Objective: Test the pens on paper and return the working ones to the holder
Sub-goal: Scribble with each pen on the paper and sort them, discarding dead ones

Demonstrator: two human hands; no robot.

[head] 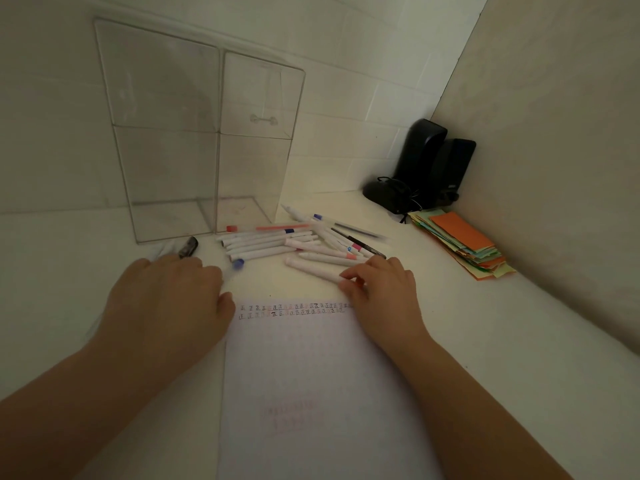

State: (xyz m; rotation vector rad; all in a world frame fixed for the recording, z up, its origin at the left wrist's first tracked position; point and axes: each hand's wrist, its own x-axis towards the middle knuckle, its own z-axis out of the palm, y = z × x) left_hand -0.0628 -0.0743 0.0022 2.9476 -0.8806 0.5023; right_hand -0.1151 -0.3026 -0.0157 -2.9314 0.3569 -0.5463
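Dim, greenish indoor light; brightest patch falls on the white table (450, 323) around the pens (277, 245), corners fall off dark. Wide-angle bending at edges (wall lines curve), left hand (173, 299) slightly motion-blurred, faint reflections on clear holder (194, 133).

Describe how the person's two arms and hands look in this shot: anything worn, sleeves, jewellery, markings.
Both forearms are bare all the way to the bottom edge of the frame; no sleeves show. The left hand and right hand wear no gloves, and no rings, watch or bracelets are visible. No markings can be made out in the dim light.
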